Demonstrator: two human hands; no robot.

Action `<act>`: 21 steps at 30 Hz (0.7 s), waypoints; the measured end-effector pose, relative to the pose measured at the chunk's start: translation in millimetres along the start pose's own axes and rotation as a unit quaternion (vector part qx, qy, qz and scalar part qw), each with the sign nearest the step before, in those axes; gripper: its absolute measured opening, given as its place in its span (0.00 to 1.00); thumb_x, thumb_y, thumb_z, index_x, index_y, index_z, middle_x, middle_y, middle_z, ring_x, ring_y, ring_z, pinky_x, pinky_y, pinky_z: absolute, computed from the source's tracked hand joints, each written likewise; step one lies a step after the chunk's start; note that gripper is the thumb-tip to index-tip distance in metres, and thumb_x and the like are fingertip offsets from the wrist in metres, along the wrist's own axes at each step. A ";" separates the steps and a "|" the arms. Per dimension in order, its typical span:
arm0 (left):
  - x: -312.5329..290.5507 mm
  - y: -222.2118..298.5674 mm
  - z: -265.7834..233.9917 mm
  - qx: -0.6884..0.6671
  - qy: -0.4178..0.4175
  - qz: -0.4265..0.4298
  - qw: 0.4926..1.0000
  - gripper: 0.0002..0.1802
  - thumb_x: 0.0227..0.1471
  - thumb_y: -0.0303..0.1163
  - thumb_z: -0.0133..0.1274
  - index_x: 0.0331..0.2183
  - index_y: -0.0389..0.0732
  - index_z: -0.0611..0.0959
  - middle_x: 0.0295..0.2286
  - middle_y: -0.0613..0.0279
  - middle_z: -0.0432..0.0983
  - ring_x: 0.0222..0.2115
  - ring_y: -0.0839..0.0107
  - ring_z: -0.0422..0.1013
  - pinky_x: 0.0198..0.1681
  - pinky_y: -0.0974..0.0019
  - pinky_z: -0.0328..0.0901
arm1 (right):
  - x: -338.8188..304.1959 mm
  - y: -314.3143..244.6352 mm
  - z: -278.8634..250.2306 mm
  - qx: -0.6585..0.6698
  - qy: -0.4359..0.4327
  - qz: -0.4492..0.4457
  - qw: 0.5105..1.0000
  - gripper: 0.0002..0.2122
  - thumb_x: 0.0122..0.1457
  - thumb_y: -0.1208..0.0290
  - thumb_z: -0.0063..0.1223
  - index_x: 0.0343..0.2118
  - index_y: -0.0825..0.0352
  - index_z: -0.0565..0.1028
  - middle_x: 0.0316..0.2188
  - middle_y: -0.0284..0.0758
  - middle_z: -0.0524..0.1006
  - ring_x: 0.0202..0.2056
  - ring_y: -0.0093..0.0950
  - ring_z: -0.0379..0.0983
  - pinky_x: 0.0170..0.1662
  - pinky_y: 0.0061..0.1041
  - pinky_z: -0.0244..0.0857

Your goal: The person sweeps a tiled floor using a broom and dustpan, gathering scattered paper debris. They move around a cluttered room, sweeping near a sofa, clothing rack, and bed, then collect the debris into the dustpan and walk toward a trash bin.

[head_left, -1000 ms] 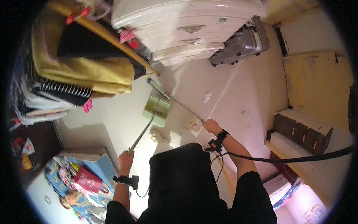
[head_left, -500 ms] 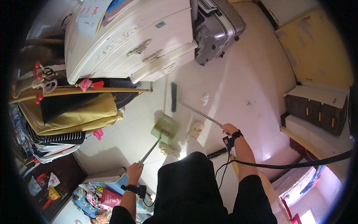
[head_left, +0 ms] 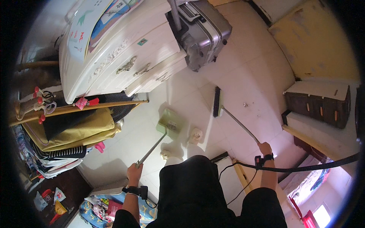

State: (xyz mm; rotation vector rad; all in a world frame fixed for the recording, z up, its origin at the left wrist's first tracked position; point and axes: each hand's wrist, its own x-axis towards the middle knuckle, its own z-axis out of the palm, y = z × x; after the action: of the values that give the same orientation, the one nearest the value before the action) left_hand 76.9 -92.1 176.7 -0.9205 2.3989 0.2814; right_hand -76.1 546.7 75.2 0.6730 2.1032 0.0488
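Observation:
My left hand [head_left: 134, 171] is closed round the end of a long grey dustpan handle. The light green dustpan [head_left: 162, 122] at its far end rests on the floor ahead of my feet, with some debris inside. Over to the right, my right hand [head_left: 265, 148] grips the metal stick of a broom [head_left: 241, 125]. Its dark bristle head [head_left: 217, 102] touches the floor, to the right of the dustpan and well apart from it. Small bits of debris [head_left: 245, 104] lie on the floor to the right of the bristles.
A white dresser [head_left: 152, 57] and a grey suitcase [head_left: 205, 34] stand ahead. Clothes hang on a wooden rack [head_left: 129, 102] at left. A patterned blue bag [head_left: 89, 207] sits at lower left. Dark drawers [head_left: 319, 108] are at right, and a black cable [head_left: 296, 167] crosses there.
My right hand has swung right with the broom, its head now farther from the dustpan. A crumpled white scrap on the floor is no longer visible. The whole view has shifted somewhat.

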 end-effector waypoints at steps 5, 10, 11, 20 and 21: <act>3.4 8.8 -0.9 -0.039 0.002 -0.026 0.999 0.21 0.38 0.47 0.49 0.17 0.35 0.73 0.17 0.46 0.69 0.22 0.49 0.67 0.26 0.54 0.62 | -59.2 -7.0 -3.2 0.026 0.011 -0.058 0.998 0.24 0.49 0.52 0.37 0.26 0.74 0.72 0.27 0.52 0.71 0.35 0.44 0.68 0.39 0.37 0.61; 22.7 7.4 7.7 -0.041 0.021 -0.018 0.999 0.21 0.39 0.46 0.49 0.18 0.35 0.73 0.18 0.45 0.70 0.22 0.49 0.67 0.26 0.54 0.61 | -55.5 -82.3 5.3 0.025 0.019 -0.170 0.985 0.23 0.49 0.52 0.37 0.23 0.73 0.73 0.25 0.51 0.71 0.33 0.45 0.68 0.39 0.37 0.61; 26.1 6.0 9.1 -0.036 0.025 -0.012 0.999 0.21 0.39 0.46 0.49 0.18 0.35 0.73 0.18 0.45 0.70 0.22 0.49 0.67 0.26 0.53 0.61 | -49.8 -105.8 6.5 0.017 0.010 -0.193 0.981 0.23 0.49 0.52 0.37 0.23 0.72 0.73 0.25 0.49 0.72 0.33 0.45 0.68 0.39 0.37 0.61; 69.7 11.6 -1.0 0.018 0.023 0.013 0.999 0.22 0.40 0.47 0.47 0.19 0.33 0.75 0.19 0.44 0.70 0.23 0.48 0.67 0.27 0.52 0.61 | -37.2 -260.9 11.5 0.037 0.023 -0.266 0.963 0.16 0.51 0.59 0.39 0.26 0.69 0.73 0.26 0.43 0.73 0.30 0.39 0.70 0.31 0.36 0.63; 76.7 14.3 -4.0 0.020 0.021 0.029 0.999 0.22 0.40 0.47 0.47 0.19 0.33 0.75 0.19 0.44 0.70 0.23 0.48 0.67 0.27 0.52 0.61 | -33.2 -260.7 12.9 0.025 0.052 -0.244 0.968 0.15 0.51 0.60 0.39 0.27 0.68 0.73 0.26 0.42 0.73 0.30 0.38 0.70 0.31 0.36 0.64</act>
State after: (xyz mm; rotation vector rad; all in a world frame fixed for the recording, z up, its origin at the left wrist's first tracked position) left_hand 18.6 -125.4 136.9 -0.8471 2.4639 0.2367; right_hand -167.3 306.1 20.0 0.1681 2.3229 -0.2478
